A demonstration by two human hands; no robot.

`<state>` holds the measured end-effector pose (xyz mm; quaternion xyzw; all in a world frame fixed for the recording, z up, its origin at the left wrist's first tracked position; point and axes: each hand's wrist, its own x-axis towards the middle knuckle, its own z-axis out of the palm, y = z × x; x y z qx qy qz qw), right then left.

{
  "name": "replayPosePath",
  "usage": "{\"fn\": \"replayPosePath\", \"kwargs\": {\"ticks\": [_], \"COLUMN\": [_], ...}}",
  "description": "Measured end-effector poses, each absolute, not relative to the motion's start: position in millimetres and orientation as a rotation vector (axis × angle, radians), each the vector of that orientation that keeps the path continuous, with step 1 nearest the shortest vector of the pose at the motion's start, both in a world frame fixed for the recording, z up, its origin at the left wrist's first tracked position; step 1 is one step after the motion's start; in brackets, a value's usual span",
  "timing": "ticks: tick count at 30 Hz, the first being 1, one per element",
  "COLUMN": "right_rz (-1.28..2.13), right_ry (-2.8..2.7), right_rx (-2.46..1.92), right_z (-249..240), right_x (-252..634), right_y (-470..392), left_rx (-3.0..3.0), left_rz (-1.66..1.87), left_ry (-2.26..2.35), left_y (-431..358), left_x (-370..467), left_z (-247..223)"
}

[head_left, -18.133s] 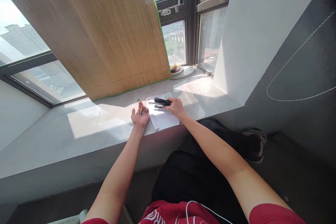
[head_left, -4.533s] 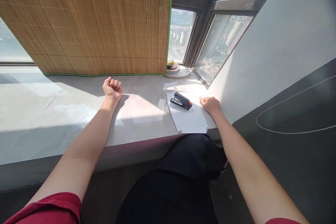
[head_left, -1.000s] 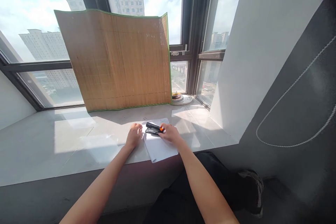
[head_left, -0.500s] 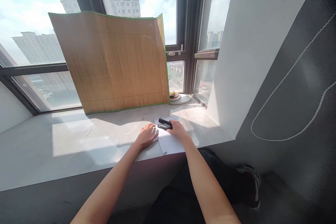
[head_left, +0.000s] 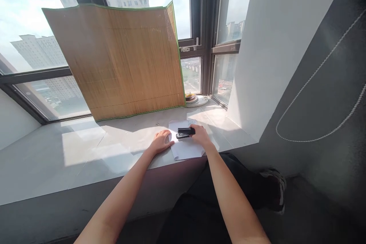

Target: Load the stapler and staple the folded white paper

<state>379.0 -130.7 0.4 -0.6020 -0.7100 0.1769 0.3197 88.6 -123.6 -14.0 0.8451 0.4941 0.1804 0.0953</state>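
Note:
A black stapler (head_left: 185,132) is held over white paper (head_left: 187,152) near the front edge of the sill. My right hand (head_left: 200,135) grips the stapler's right end, and its jaws point left, spread apart. At the paper's left edge lies my left hand (head_left: 161,142), its thumb and fingers apart, touching the sheet's margin. The paper's lower edge curls slightly by the sill's edge.
A bamboo mat (head_left: 128,61) with green edging leans against the window behind. Stacked plates (head_left: 197,101) stand in the back right corner of the tiled sill (head_left: 82,148). A beaded cord (head_left: 300,140) hangs at the right.
The stapler has turned from a slant to nearly level and shifted slightly right with my right hand. More of the paper's lower part shows. The whole view has shifted a little.

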Motion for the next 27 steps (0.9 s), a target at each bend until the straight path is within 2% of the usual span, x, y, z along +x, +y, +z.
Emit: {"fn": "replayPosePath", "kwargs": {"ticks": [6, 10, 15, 27], "right_rz": [0.583, 0.531, 0.478, 0.414], "right_ry": [-1.857, -1.732, -1.501, -1.478], "right_rx": [-1.525, -1.430, -1.600, -1.738], "right_z": [-11, -7, 3, 6], "right_x": [375, 376, 378, 374], "right_y": [-126, -126, -134, -137], "left_rx": [2.495, 2.508, 2.514, 2.454], "left_rz": [0.518, 0.545, 0.565, 0.611], "left_ry": [1.440, 1.412, 1.390, 1.452], "left_y": [-126, -127, -130, -124], "left_x": [87, 86, 87, 86], "left_z": [-12, -11, -7, -12]}}
